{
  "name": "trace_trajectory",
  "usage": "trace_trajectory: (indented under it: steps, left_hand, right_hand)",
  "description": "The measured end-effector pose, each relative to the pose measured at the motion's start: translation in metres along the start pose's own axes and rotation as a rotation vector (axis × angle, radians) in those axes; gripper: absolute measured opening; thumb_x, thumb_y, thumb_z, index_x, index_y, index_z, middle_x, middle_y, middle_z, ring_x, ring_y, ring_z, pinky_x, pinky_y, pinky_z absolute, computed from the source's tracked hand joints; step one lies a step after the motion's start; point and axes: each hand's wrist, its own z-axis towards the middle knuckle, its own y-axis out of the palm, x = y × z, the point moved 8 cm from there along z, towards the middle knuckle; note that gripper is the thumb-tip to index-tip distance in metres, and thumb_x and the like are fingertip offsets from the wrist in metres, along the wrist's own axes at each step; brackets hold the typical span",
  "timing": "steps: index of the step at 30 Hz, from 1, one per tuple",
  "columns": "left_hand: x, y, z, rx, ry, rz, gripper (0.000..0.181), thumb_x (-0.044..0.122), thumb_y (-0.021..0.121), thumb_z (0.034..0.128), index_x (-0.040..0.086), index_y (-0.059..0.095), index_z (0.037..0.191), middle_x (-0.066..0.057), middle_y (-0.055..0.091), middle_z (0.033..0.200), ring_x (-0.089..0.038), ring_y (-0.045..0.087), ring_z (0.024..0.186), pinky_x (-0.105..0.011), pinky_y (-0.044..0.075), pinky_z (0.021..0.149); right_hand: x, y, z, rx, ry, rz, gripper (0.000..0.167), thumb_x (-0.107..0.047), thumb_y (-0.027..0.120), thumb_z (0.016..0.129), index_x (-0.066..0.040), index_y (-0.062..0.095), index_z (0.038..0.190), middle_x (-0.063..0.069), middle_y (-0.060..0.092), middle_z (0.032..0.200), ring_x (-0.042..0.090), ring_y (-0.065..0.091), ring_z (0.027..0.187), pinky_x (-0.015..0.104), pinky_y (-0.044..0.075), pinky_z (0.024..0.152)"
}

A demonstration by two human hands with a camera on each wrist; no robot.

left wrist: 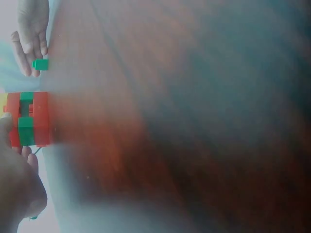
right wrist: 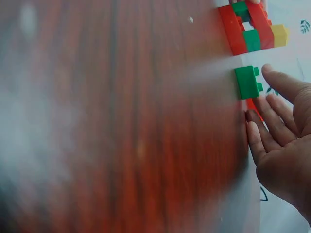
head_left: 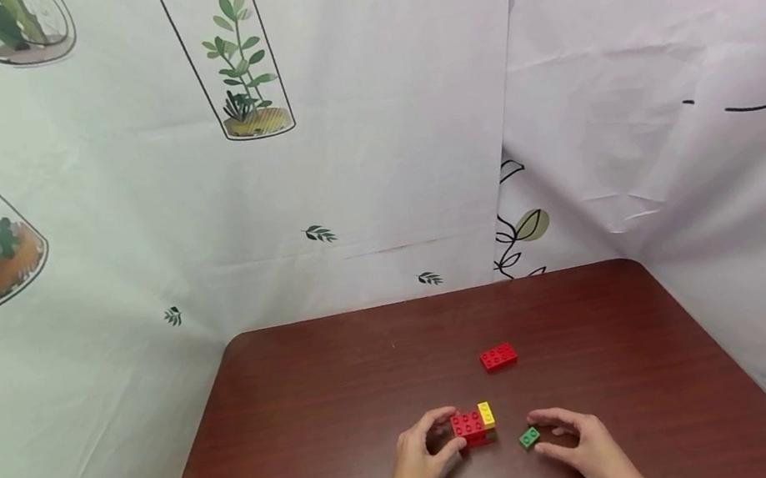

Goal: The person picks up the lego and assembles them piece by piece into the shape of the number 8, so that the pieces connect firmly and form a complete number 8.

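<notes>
A small stack of toy building bricks [head_left: 469, 425] stands on the table, with red bricks at bottom and top, green bricks between, and a yellow brick [head_left: 486, 414] jutting from one top end. My left hand [head_left: 420, 459] holds this stack by its left end, thumb on the near side and fingers on the far side. To the right lies a separate green brick [right wrist: 247, 82], studs up. Around it, without visibly gripping, my right hand [head_left: 587, 446] is spread, thumb and fingers apart. The left wrist view also shows the stack's green middle bricks [left wrist: 26, 131] with a gap between.
Farther back on the brown table [head_left: 344, 372] lies a loose red brick [head_left: 498, 357]. A white cloth [head_left: 379, 172] printed with plants hangs behind the table and along both sides.
</notes>
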Motion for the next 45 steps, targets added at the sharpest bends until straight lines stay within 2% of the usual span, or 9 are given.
trace_trajectory:
  steps: [4,9,14,20,29,38,45]
  left_hand:
    - [-0.004,0.002,-0.001,-0.016,-0.043,0.004,0.036,0.024,0.083,0.0938,0.016,0.073,0.127,0.002,0.078,0.117,-0.019,0.075,0.102,-0.034,0.061,0.088]
    - [-0.008,0.003,-0.001,-0.040,-0.090,-0.024,0.036,0.026,0.082,0.0945,0.016,0.073,0.128,0.002,0.078,0.117,-0.018,0.074,0.104,-0.036,0.062,0.088]
    - [-0.011,0.004,-0.001,-0.056,-0.126,-0.047,0.035,0.028,0.081,0.0951,0.017,0.074,0.127,0.002,0.077,0.117,-0.018,0.074,0.104,-0.037,0.062,0.088]
    - [-0.011,0.003,0.000,-0.042,-0.106,-0.035,0.035,0.026,0.083,0.0937,0.015,0.074,0.126,0.001,0.078,0.116,-0.018,0.074,0.103,-0.037,0.062,0.088]
    - [-0.008,0.003,0.001,-0.034,-0.079,-0.018,0.035,0.023,0.083,0.0937,0.013,0.074,0.126,0.000,0.078,0.116,-0.019,0.075,0.103,-0.038,0.062,0.088]
    - [-0.007,0.003,0.001,-0.041,-0.081,-0.034,0.034,0.021,0.082,0.0944,0.013,0.074,0.127,-0.001,0.078,0.117,-0.021,0.075,0.104,-0.038,0.062,0.089]
    - [-0.008,0.003,0.002,-0.038,-0.079,-0.036,0.035,0.020,0.082,0.0942,0.011,0.074,0.127,-0.002,0.078,0.117,-0.020,0.075,0.104,-0.037,0.062,0.089]
  right_hand:
    - [0.001,0.001,-0.002,0.042,0.055,-0.054,0.044,-0.012,0.092,0.082,-0.007,0.076,0.123,0.006,0.078,0.117,0.011,0.070,0.106,0.027,0.058,0.088]
    - [0.005,0.004,-0.004,0.057,0.147,-0.096,0.045,-0.014,0.095,0.078,-0.012,0.078,0.120,0.001,0.078,0.114,0.009,0.070,0.102,0.026,0.057,0.087]
    - [0.007,0.007,-0.005,0.080,0.186,-0.124,0.044,-0.014,0.096,0.076,-0.016,0.080,0.117,-0.004,0.078,0.109,0.008,0.070,0.100,0.026,0.056,0.087]
    - [0.005,0.007,-0.005,0.135,0.174,-0.180,0.044,-0.014,0.099,0.072,-0.021,0.081,0.111,-0.011,0.078,0.104,0.007,0.070,0.099,0.031,0.056,0.090]
    - [0.004,0.009,-0.006,0.178,0.179,-0.224,0.044,-0.014,0.100,0.069,-0.022,0.081,0.108,-0.010,0.077,0.104,0.008,0.068,0.097,0.032,0.055,0.088]
    - [0.000,0.009,-0.008,0.256,0.085,-0.250,0.048,-0.016,0.103,0.065,-0.019,0.080,0.107,-0.012,0.076,0.103,0.008,0.066,0.097,0.028,0.055,0.084]
    - [-0.002,0.011,-0.010,0.288,0.045,-0.300,0.048,-0.017,0.103,0.064,-0.020,0.079,0.106,-0.013,0.075,0.101,0.007,0.063,0.093,0.028,0.054,0.081]
